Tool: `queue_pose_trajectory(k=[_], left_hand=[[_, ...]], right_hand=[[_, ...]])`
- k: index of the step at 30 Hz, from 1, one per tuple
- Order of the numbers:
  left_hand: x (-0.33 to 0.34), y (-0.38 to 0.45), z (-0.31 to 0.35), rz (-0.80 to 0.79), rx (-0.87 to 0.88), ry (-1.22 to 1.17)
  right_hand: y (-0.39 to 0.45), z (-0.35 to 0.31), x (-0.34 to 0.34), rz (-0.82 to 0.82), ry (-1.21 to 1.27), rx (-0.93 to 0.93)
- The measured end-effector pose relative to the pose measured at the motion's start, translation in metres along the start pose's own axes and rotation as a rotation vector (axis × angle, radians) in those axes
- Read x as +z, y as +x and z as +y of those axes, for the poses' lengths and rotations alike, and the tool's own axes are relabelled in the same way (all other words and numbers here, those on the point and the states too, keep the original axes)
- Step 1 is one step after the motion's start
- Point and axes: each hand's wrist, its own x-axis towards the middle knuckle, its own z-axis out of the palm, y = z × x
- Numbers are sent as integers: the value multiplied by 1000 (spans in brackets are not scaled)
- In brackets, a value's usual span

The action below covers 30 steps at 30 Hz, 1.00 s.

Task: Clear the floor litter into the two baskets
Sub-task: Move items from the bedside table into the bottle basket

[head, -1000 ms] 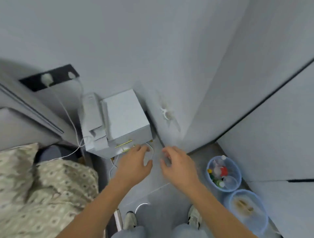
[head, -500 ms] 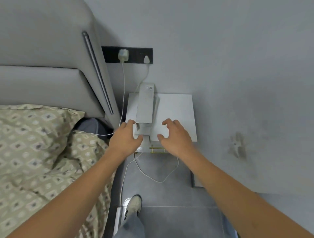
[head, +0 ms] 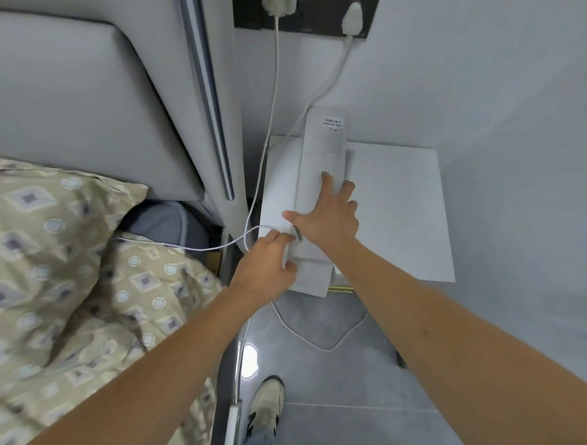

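We had both hands up on the bedside desk (head: 397, 206): right hand (head: 327, 219) splayed flat on the white device (head: 320, 190), left hand (head: 266, 263) pinching something near its front-left edge, can't tell what. No litter or baskets in view; next move probably clearing whatever's there.

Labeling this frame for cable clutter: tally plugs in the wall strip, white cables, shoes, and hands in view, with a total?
Plugs in the black wall strip: 2 (left plug, right plug)
White cables: 2 (left cable, right cable)
Shoes: 1 (shoe)
Hands: 2 (left hand, right hand)
Total: 7
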Motion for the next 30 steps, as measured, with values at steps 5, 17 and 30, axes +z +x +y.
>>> queue_pose_trajectory(k=[5,17,30], left_hand=[[2,18,-6,47,48,-11],[39,103,71,-28,-163,167],[66,20,86,147,-82,155]], right_hand=[[7,12,-6,4,40,-7],[-34,122,-55,20,11,49],[-117,185,-48,26,146,156]])
